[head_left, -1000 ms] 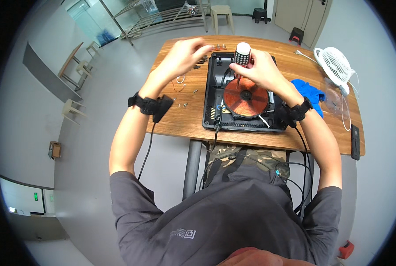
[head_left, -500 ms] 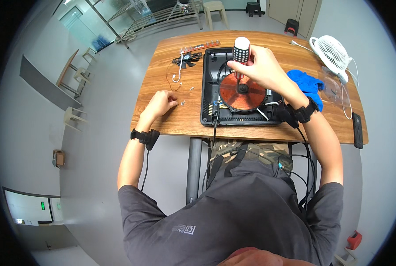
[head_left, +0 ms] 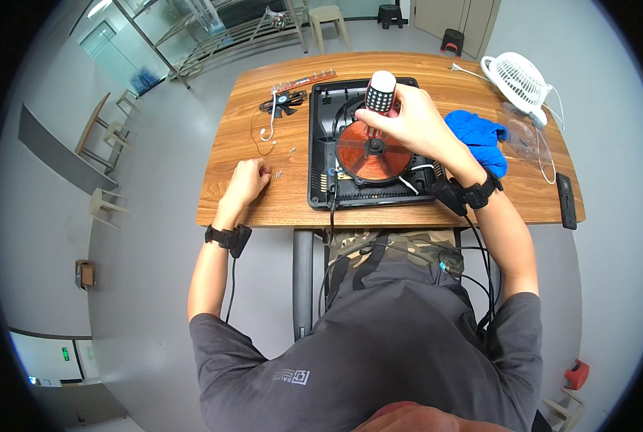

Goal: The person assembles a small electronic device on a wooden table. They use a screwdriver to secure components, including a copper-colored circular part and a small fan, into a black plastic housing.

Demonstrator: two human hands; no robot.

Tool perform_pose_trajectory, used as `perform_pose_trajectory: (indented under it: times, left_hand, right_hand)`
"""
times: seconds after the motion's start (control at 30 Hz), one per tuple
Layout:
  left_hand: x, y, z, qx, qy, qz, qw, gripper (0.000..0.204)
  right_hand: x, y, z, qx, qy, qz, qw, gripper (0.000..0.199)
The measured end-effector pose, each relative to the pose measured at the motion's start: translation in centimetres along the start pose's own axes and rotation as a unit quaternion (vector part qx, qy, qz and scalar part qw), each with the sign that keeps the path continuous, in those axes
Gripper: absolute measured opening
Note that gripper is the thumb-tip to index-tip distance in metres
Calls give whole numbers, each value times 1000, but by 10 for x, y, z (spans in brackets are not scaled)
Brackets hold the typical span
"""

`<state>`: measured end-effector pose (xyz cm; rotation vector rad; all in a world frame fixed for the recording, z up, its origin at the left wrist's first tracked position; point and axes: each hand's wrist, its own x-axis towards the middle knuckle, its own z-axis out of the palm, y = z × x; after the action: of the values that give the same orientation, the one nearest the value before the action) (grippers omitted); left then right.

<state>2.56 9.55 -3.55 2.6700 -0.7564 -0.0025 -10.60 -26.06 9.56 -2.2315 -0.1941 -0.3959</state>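
My right hand (head_left: 415, 119) grips a screwdriver (head_left: 382, 90) with a black-and-red, white-dotted handle and a white cap. The screwdriver stands over the round copper coil (head_left: 361, 160) of an opened induction cooker. Its lower end is near the coil's dark centre; whether it touches there I cannot tell. Black plastic forms the cooker's housing (head_left: 321, 193), which lies on the table with its inside up. My left hand (head_left: 248, 180) rests on the wood left of the housing, fingers curled in and their tips hidden. Several small screws (head_left: 279, 173) lie right beside it.
Beyond my left hand lie a small black fan (head_left: 285, 104) with wires and a red strip (head_left: 303, 81) holding several bits. To the right are a blue cloth (head_left: 477, 137), a clear plastic bag (head_left: 526, 137), a white fan (head_left: 517, 81) and a black bar-shaped object (head_left: 566, 201).
The whole scene has shifted left in the view. Against the coil, the screwdriver's handle sits slightly lower and farther right, still in my right hand. My left hand stays beside the screws.
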Motion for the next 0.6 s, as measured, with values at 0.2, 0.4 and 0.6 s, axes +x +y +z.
perform_pose_trajectory:
  times: [0.2,0.4,0.6]
  left_hand:
    - [1,9,-5,16,-16,16,1000,12]
    - [-1,4,-4,5,-10,29,1000,12]
    - [-4,-3,-3,16,8,42,999,14]
  right_hand:
    - [4,9,6,13,9,-1,1000,47]
    - [1,14,10,104,-1,12,994,37]
    - [3,13,6,-4,8,-3,1000,45]
